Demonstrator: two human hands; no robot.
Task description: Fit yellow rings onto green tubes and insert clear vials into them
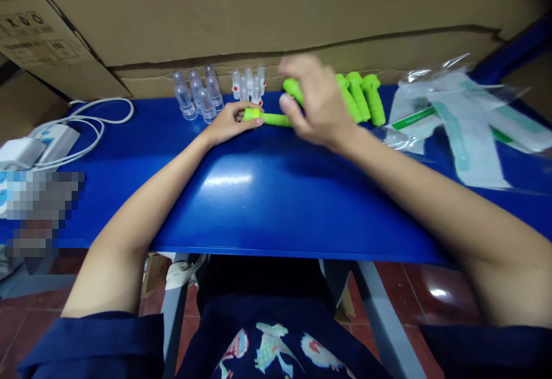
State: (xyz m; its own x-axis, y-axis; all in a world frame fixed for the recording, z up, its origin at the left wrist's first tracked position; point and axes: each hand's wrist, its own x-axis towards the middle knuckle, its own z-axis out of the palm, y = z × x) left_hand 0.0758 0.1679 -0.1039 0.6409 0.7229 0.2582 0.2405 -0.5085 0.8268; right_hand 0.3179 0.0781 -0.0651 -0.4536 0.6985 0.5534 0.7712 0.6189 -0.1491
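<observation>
My left hand is closed around the wide head of a lime-green flashlight-shaped piece, which lies level just above or on the blue table. Its ribbed handle points right, toward my right hand. Smeared by motion, my right hand is raised over the handle's end with fingers apart and nothing seen between them. Behind that hand stand several more lime-green pieces of the same shape, partly hidden. Beyond my left hand are small clear capsules with white bases and red dots, and larger clear plastic bottles.
On the right lie clear and white plastic bags with green print. White cables and a power strip sit at the left. A cardboard wall closes off the back of the blue table.
</observation>
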